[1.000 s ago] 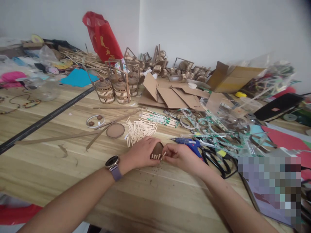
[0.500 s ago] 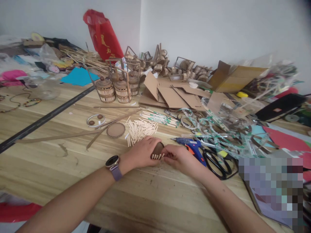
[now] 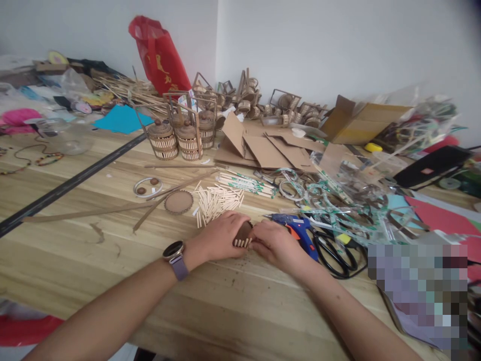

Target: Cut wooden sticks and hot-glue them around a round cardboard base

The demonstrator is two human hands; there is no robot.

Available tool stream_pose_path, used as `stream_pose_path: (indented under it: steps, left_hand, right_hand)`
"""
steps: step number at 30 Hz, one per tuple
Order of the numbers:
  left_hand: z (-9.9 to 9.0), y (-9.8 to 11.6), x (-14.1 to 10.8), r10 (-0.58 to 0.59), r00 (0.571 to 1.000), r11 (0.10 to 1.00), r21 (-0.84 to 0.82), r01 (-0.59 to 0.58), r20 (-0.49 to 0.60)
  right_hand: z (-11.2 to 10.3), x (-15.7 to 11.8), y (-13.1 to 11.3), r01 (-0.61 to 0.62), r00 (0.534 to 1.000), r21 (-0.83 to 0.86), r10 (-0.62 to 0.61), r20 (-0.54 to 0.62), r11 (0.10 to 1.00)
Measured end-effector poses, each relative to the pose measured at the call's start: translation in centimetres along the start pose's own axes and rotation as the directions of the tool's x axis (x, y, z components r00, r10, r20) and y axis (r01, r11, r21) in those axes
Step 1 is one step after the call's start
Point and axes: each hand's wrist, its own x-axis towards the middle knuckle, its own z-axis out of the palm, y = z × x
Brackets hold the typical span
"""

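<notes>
My left hand, with a watch on its wrist, is wrapped round a small round brown piece that has short pale sticks along its near edge. My right hand pinches at the right end of that row of sticks; what lies between its fingertips is too small to make out. Just behind my left hand is a heap of short pale sticks. A brown disc with a notched rim lies to the left of the heap. A blue glue gun rests right of my right hand.
Black-handled scissors lie right of the glue gun. Behind are cardboard sheets, small lidded baskets and a red bag. A ring with brown beads and long brown strips lie on the left. Plastic wrappers clutter the right.
My right hand has shifted slightly left and closer to the row of sticks on the round piece. My left hand keeps its place.
</notes>
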Motion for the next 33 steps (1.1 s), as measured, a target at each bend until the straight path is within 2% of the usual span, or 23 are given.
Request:
stream_pose_path:
  steps: [10, 13, 16, 18, 21, 24, 26, 30, 33]
  left_hand:
    - [0.0, -0.3, -0.1, 0.032, 0.999, 0.999, -0.037, -0.032, 0.002]
    - [-0.1, -0.7, -0.1, 0.042, 0.999, 0.998, -0.055, -0.041, 0.017]
    - [-0.2, -0.9, -0.1, 0.05, 0.998, 0.996, -0.074, -0.047, 0.042]
    - [-0.2, -1.0, -0.1, 0.054, 0.997, 0.996, -0.069, -0.05, 0.057]
    - [-0.2, -1.0, -0.2, 0.054, 0.996, 0.998, -0.031, -0.052, 0.065]
    - [-0.2, -0.8, -0.3, 0.05, 0.998, 0.999, 0.009, -0.05, 0.035]
    - [-0.1, -0.7, -0.3, 0.044, 0.999, 0.999, 0.024, -0.044, 0.014]
    - [0.0, -0.5, -0.3, 0.026, 1.0, 1.0, 0.014, -0.026, -0.009]
    - [0.1, -0.4, -0.3, 0.007, 1.0, 1.0, -0.001, -0.007, -0.016]
  right_hand:
    - [0.0, -0.1, -0.1, -0.017, 1.0, -0.015, 0.017, 0.012, 1.0]
    - [-0.5, -0.1, -0.5, -0.071, 0.997, 0.003, 0.071, 0.017, 0.997]
    - [-1.9, -0.6, -0.7, -0.186, 0.981, 0.079, 0.189, -0.03, 0.979]
    - [-3.1, -1.5, -0.4, -0.278, 0.951, 0.096, 0.287, -0.111, 0.956]
    - [-4.4, -3.4, 1.0, -0.451, 0.879, -0.009, 0.442, -0.177, 0.893]
    - [-4.7, -5.3, 2.5, -0.642, 0.764, -0.145, 0.612, -0.206, 0.753]
    - [-4.3, -6.2, 3.1, -0.709, 0.705, -0.198, 0.675, -0.218, 0.676]
    - [-3.2, -6.8, 3.7, -0.728, 0.683, -0.225, 0.715, -0.15, 0.648]
    - [-2.8, -6.8, 4.2, -0.737, 0.674, -0.199, 0.724, -0.145, 0.646]
